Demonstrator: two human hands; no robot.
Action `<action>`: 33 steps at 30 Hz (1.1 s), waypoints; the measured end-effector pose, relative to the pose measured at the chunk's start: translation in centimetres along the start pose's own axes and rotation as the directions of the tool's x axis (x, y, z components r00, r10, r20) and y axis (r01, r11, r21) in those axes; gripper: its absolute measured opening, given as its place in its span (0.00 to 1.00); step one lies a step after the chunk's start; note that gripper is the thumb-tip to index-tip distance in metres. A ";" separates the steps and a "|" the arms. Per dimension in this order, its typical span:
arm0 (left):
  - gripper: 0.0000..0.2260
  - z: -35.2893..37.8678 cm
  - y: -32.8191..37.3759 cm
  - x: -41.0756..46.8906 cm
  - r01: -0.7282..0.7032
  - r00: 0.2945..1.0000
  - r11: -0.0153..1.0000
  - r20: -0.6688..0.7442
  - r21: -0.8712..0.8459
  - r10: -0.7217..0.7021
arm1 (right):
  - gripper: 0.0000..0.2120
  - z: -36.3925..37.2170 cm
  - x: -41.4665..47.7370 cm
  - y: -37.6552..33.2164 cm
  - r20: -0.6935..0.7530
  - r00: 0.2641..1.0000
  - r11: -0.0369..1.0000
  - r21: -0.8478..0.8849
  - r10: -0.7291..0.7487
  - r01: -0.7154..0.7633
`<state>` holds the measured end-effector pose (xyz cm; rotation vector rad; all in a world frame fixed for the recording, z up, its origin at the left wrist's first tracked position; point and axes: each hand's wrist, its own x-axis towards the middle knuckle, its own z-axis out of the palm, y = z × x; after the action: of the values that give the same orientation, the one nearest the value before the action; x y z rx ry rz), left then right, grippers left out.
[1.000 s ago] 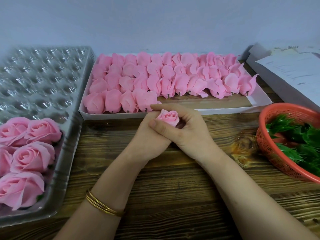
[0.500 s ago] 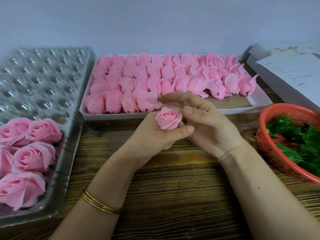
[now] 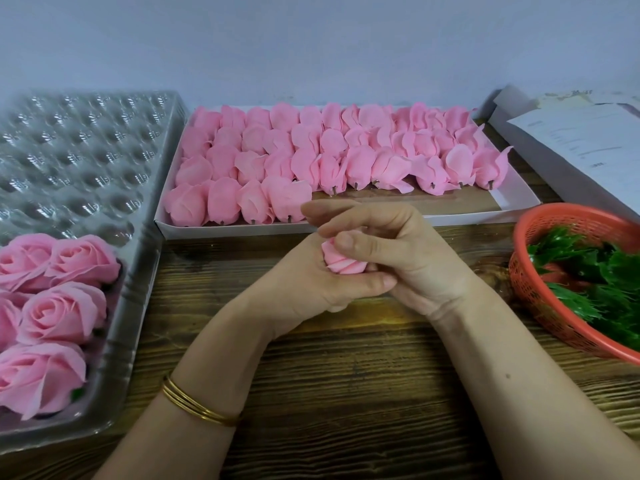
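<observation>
A small pink rose head (image 3: 341, 263) sits between both hands above the wooden table (image 3: 346, 393). My left hand (image 3: 311, 282) cups it from below, thumb curled across its front. My right hand (image 3: 398, 258) covers it from above and the right, with fingers curled over its top. Only part of the rose's side shows; the rest is hidden by the fingers.
A white tray (image 3: 512, 192) of closed pink buds stands behind the hands. A clear plastic cavity tray (image 3: 138, 271) at left holds several opened pink roses (image 3: 62, 310). An orange basket (image 3: 530, 289) of green leaves sits at right, papers (image 3: 581, 143) behind it.
The rose faced up and showed fully in my left hand; now it is turned on its side and my right hand has closed over it.
</observation>
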<state>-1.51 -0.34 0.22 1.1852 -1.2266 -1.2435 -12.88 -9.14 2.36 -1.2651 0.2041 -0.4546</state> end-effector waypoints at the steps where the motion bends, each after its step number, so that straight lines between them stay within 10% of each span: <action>1: 0.10 0.0 0.1 0.0 0.004 1.000 1.000 0.003 -0.014 -0.004 | 0.06 0.0 0.0 0.0 0.008 1.000 1.000 0.001 0.003 -0.003; 33: 0.10 -0.4 0.3 0.1 -0.041 0.996 0.994 -0.079 -0.106 0.032 | 0.19 -0.8 -0.1 1.1 0.045 0.991 0.982 -0.145 0.129 -0.121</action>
<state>-1.13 -0.43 0.53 1.1172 -1.1063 -1.2105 -13.04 -9.52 1.06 -1.3931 0.2724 -0.3014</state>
